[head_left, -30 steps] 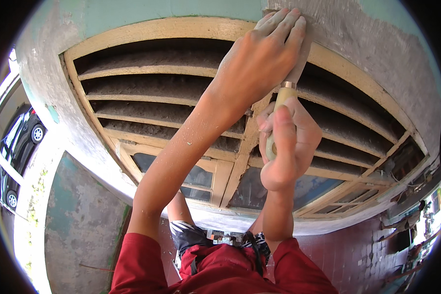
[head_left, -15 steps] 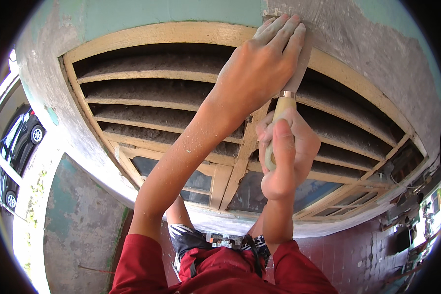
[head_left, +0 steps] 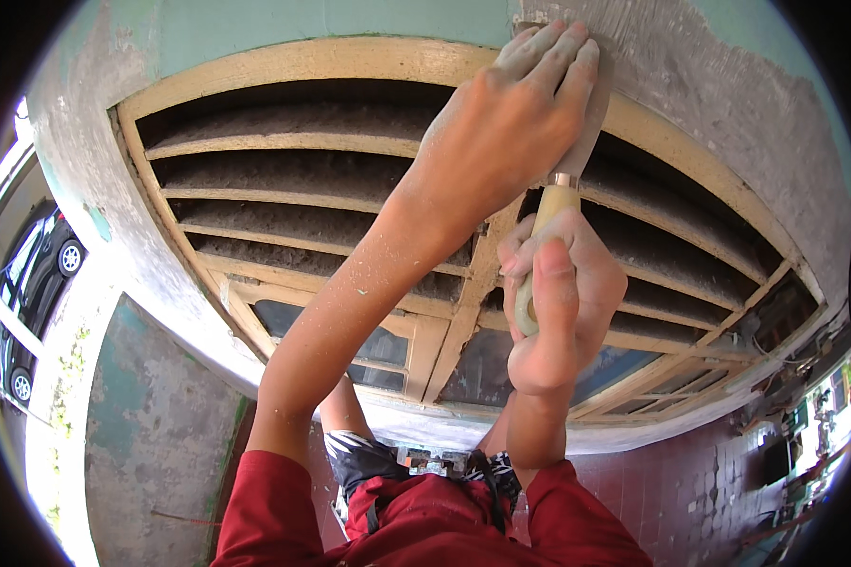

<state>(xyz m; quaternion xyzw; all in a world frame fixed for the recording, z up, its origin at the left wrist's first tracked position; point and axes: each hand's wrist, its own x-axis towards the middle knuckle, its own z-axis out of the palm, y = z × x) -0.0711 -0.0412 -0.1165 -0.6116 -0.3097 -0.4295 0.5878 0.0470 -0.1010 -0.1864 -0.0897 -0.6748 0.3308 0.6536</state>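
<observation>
My right hand is wrapped around the pale handle of a scraper, whose wide metal blade points up toward the wall. On the blade lies my left hand, its dusty fingers stretched out flat near the far end; its thumb is hidden. The blade's tip sits against the wall just above the window frame, mostly covered by those fingers. Grey, scraped wall shows to the right of it, and green paint to the left. Pale flecks cling to my left forearm.
Below the blade is a cream wooden frame with dusty louvre slats and glass panes under them. A patchy grey-green panel stands at the lower left, with a dark car beyond. Red floor tiles lie below right.
Both hands and the scraper have shifted slightly to the right along the wall. The hold on the handle and the flat left fingers look the same.
</observation>
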